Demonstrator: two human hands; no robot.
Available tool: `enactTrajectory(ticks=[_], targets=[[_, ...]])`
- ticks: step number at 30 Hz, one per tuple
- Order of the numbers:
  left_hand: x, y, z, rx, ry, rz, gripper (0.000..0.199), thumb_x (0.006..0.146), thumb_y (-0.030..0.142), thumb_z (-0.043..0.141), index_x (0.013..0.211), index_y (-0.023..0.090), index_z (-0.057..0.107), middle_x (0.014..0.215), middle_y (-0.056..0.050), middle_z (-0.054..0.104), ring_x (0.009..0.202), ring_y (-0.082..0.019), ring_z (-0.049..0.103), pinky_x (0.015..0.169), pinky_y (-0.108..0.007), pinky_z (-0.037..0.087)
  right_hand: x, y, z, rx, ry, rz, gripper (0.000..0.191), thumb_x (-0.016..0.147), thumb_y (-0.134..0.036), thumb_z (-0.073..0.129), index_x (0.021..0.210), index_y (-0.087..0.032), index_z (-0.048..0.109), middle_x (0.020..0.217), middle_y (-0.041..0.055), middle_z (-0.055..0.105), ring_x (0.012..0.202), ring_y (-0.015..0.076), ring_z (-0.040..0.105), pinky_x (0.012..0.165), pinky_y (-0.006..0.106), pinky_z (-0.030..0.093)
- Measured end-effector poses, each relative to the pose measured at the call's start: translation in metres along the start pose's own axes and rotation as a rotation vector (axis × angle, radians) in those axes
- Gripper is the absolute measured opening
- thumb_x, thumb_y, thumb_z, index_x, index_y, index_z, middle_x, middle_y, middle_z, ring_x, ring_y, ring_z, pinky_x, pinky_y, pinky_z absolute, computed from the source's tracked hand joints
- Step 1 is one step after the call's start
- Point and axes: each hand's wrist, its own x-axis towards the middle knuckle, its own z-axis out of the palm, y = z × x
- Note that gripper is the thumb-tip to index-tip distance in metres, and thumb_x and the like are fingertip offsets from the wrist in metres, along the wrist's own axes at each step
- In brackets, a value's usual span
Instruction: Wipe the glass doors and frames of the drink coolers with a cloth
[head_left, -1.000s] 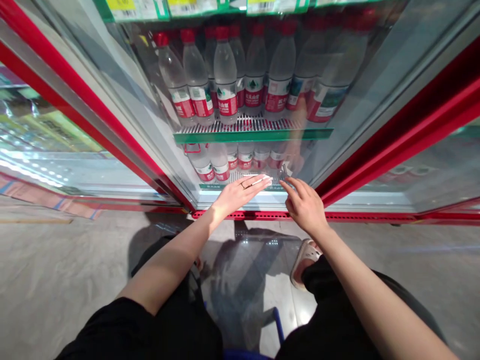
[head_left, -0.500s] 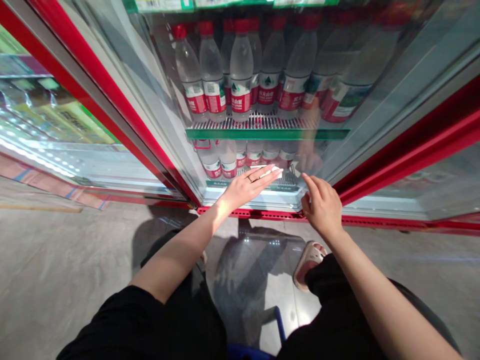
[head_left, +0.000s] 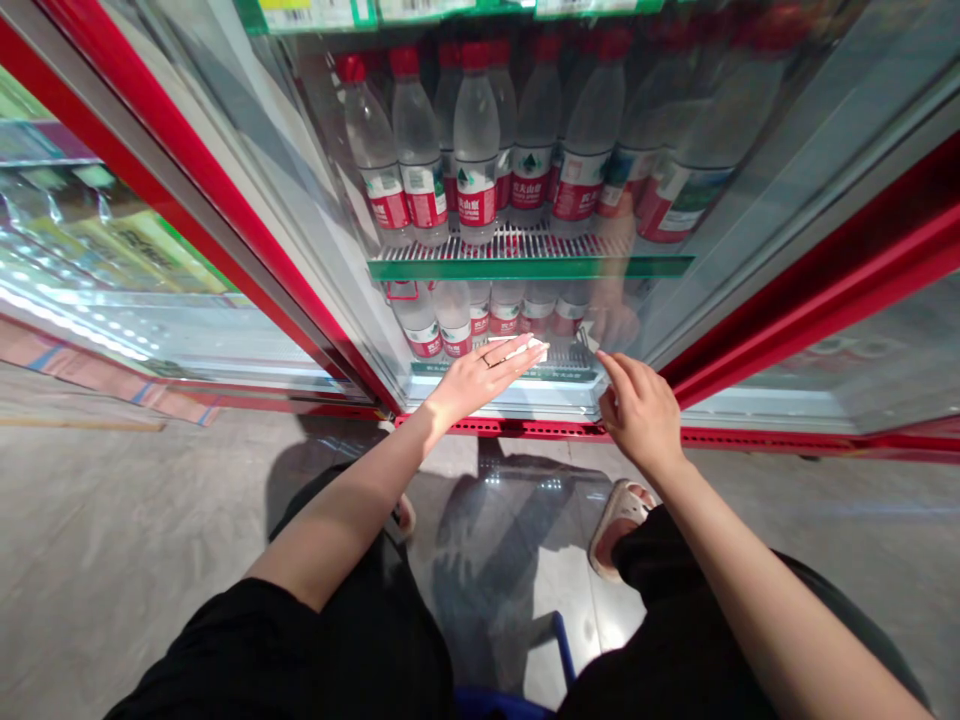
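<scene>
My left hand [head_left: 491, 375] lies flat on the lower part of the glass door, fingers stretched to the right, a ring on one finger. Under its fingers a white cloth or tissue [head_left: 536, 350] is pressed to the glass. To the right, my right hand [head_left: 640, 408] is at the glass with its index finger extended and the other fingers curled; what it may hold is too small to make out. Behind the glass, water bottles [head_left: 476, 150] with red caps stand on a wire shelf, with more bottles [head_left: 425, 330] below.
A red door frame [head_left: 810, 280] rises at the right, and another cooler with drinks [head_left: 142, 240] is at the left. Below are the grey floor [head_left: 187, 500], a sandaled foot [head_left: 621, 520] and a blue seat edge [head_left: 499, 703].
My left hand and the white cloth have slid slightly left along the glass. My right hand has shifted only slightly.
</scene>
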Motion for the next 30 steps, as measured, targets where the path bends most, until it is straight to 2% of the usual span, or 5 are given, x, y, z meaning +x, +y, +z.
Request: enactTrajectory(ticks=[5, 10, 15, 19, 30], targets=[[0.003, 0.004, 0.007, -0.031, -0.067, 0.071, 0.07, 0.106, -0.003, 0.049, 0.172, 0.018, 0.042, 0.179, -0.005, 0.043, 0.167, -0.016, 0.039, 0.135, -0.035, 0.046, 0.0, -0.002, -0.001, 0.009, -0.041, 0.007, 0.058, 0.1, -0.01, 0.053, 0.158, -0.014, 0.059, 0.134, 0.0193, 0.078, 0.117, 0.0325, 0.074, 0.094, 0.043, 0.059], [0.001, -0.01, -0.005, 0.021, 0.07, -0.044, 0.07, 0.109, 0.001, 0.047, 0.176, 0.019, 0.034, 0.178, -0.004, 0.045, 0.17, -0.016, 0.032, 0.139, -0.035, 0.04, 0.002, -0.005, 0.001, 0.023, -0.042, -0.008, 0.062, 0.1, -0.011, 0.054, 0.162, -0.014, 0.057, 0.135, 0.0187, 0.078, 0.118, 0.0324, 0.074, 0.096, 0.043, 0.059], [-0.013, -0.01, -0.004, 0.12, 0.178, -0.006, 0.056, 0.11, 0.001, 0.048, 0.164, 0.017, 0.055, 0.169, -0.001, 0.058, 0.162, -0.015, 0.048, 0.135, -0.03, 0.045, 0.002, -0.006, 0.002, 0.037, -0.044, -0.022, 0.064, 0.1, -0.01, 0.055, 0.164, -0.014, 0.055, 0.134, 0.0184, 0.078, 0.118, 0.0324, 0.074, 0.096, 0.043, 0.059], [-0.009, -0.004, 0.002, 0.041, 0.129, 0.087, 0.049, 0.111, 0.003, 0.048, 0.157, 0.013, 0.061, 0.167, -0.003, 0.06, 0.16, -0.015, 0.051, 0.131, -0.029, 0.05, 0.003, -0.01, 0.003, 0.041, -0.033, -0.023, 0.06, 0.101, -0.011, 0.055, 0.16, -0.014, 0.059, 0.134, 0.0172, 0.078, 0.118, 0.0306, 0.074, 0.096, 0.041, 0.057], [-0.028, -0.023, -0.011, 0.025, 0.005, -0.06, 0.068, 0.108, -0.002, 0.037, 0.171, 0.02, 0.044, 0.172, -0.002, 0.054, 0.166, -0.017, 0.035, 0.14, -0.035, 0.038, 0.005, -0.014, 0.005, 0.013, -0.034, -0.051, 0.05, 0.102, -0.011, 0.053, 0.15, -0.013, 0.064, 0.13, 0.0169, 0.08, 0.113, 0.029, 0.075, 0.095, 0.04, 0.058]])
